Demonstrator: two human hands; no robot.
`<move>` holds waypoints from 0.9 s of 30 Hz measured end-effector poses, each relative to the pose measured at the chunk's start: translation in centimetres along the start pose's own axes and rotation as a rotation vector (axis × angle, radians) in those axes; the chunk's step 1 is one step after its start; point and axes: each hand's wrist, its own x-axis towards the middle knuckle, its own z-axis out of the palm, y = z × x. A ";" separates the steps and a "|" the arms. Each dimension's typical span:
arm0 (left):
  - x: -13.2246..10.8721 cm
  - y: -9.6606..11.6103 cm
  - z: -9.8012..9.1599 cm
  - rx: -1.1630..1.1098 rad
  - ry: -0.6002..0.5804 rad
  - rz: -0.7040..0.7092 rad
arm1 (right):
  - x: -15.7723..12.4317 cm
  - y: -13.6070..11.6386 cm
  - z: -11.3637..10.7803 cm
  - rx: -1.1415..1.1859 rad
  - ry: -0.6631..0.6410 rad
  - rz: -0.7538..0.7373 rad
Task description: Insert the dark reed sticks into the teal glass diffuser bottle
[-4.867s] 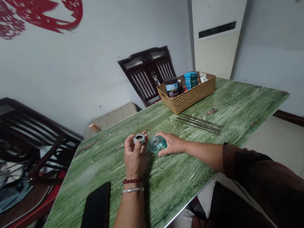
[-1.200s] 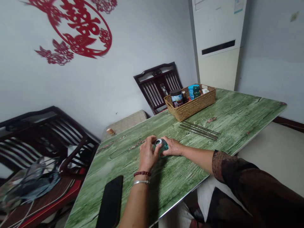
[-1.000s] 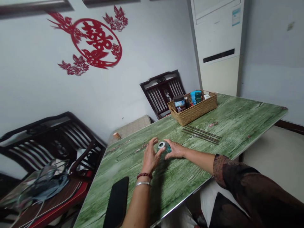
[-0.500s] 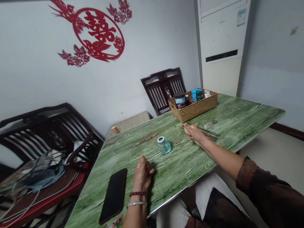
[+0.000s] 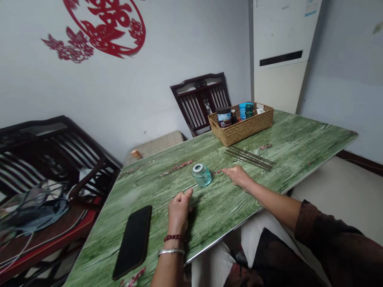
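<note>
One grip, the left hand (image 5: 178, 209), is a fist with its thumb sticking out. The other, the right hand (image 5: 238, 176), is curled too, with one finger poking toward a blue-green glass bottle (image 5: 205, 180). Both look empty. The bottle stands upright on the green counter (image 5: 299, 135), near both hands but not touching, with a gray ring (image 5: 194, 170) on top. Thin dark sticks (image 5: 250, 158) lie past the right hand. A black phone (image 5: 133, 241) lies flat by the left hand. Farther back is a woven basket (image 5: 243, 130).

silver ring (image 5: 201, 169) now on bottle (image 5: 203, 179), both hands (image 5: 178, 209) (image 5: 239, 176) off
</note>
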 end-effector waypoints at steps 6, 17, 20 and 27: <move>-0.2 0.4 -0.1 0.021 -0.006 0.012 | 0.2 0.2 -0.1 -0.029 -0.011 -0.029; 3.3 2.3 -0.7 -0.105 -0.053 0.190 | 0.4 -1.1 0.3 -0.154 -0.037 -0.114; 5.4 3.2 -0.3 -0.148 -0.064 0.289 | 1.2 -2.5 0.5 -0.152 -0.011 -0.090; 8.1 2.1 2.0 -0.180 -0.281 0.376 | 4.9 -4.2 3.0 -0.087 -0.188 -0.075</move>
